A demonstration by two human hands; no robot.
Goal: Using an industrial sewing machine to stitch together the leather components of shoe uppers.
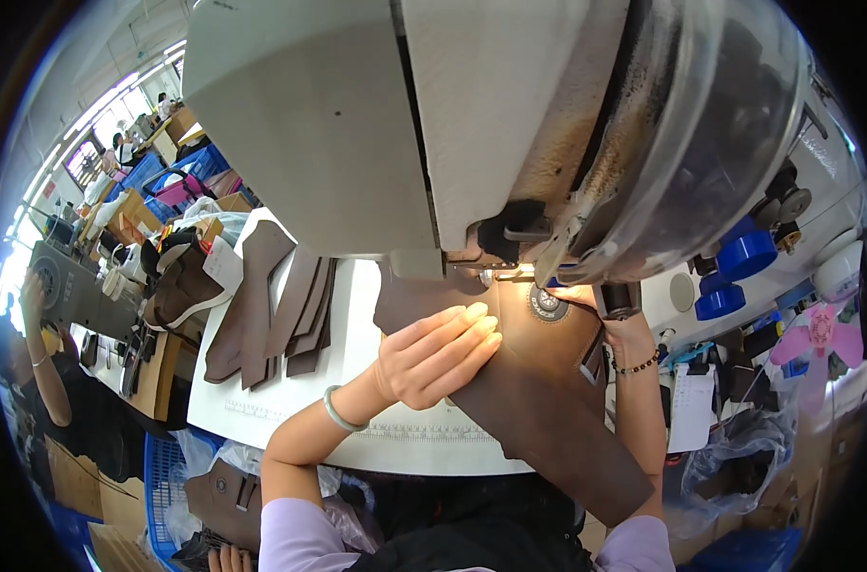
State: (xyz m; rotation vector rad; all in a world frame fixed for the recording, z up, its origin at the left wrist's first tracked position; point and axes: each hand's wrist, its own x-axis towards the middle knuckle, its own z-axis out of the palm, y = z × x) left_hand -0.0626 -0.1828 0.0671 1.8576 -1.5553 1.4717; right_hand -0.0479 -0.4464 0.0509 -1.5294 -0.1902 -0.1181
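A large brown leather shoe-upper piece [557, 419] with a round badge lies under the head of a sewing machine [414, 250], in the lamp's light. Its lower end hangs past the table edge toward my lap. My left hand [440, 355], a pale bangle on its wrist, is closed at the leather with its fingers pressed together; the thumb is hidden. Beyond the piece's right side, my right hand [624, 327] holds its edge near the badge, fingertips on top. The machine covers part of that hand. A beaded bracelet circles its wrist.
Several cut brown leather strips [305, 310] lie on the white table [357, 434] at left, beside a brown shoe [181, 291]. Below stands a blue basket [157, 496] with leather pieces. Another person [71, 400] sits at far left. A pink fan [820, 329] and blue spools [743, 257] are at right.
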